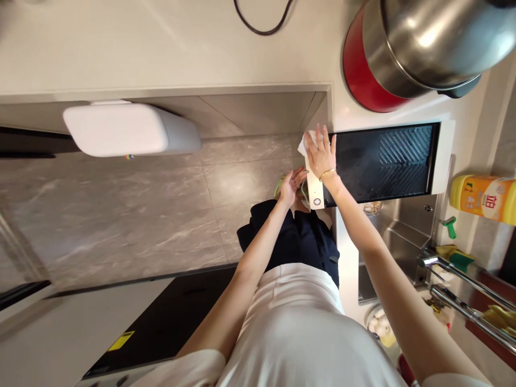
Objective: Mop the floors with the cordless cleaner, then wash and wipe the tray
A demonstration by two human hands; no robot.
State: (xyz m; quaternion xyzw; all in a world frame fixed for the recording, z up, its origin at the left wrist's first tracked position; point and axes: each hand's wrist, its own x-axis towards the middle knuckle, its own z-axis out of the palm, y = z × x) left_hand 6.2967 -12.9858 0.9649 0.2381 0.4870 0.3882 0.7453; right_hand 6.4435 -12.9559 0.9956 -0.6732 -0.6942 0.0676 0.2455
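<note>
My right hand, with a bracelet at its wrist, lies flat with fingers spread over one end of a long black tray-like appliance with white ends. A white tissue or cloth shows from under its fingers; how much lies beneath the palm is hidden. My left hand is beside the same white end, its fingers stretched out, with nothing seen in them. Whether its fingertips touch the edge I cannot tell. Wet-looking ridges cover the far part of the black surface.
A red and steel pot-shaped appliance stands on the counter. A sink with a faucet, a yellow bottle, a green peeler and a bowl of white items are to the right. A white bin stands on the floor.
</note>
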